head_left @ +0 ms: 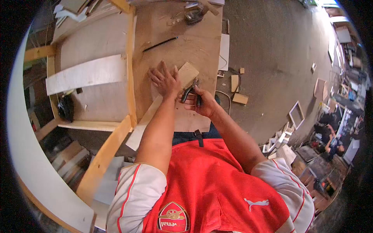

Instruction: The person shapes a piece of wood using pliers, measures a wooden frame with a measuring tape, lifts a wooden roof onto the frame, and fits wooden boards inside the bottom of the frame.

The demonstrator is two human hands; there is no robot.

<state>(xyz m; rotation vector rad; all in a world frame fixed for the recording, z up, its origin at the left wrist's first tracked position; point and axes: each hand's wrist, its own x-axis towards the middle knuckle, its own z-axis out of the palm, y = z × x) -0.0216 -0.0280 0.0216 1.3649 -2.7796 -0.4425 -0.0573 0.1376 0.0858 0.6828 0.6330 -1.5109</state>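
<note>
My right hand [202, 103] is closed around the dark handles of a pair of pliers [187, 94]. The pliers' jaws meet the near right edge of a small pale wooden block [189, 73] on the workbench. My left hand [165, 80] lies with its fingers spread, thumb side against the block's left edge. Beneath my left forearm, a pale wooden strip [136, 134] runs diagonally past the bench edge. Whatever the jaws grip at the block is too small to make out.
A thin black rod [160, 44] lies farther up the plywood bench [186, 46], near a dark clear-plastic bundle [193, 16]. A wooden frame [131, 66] stands along the left. Wood offcuts [240, 98] lie on the floor at right. Another person [333, 143] is far right.
</note>
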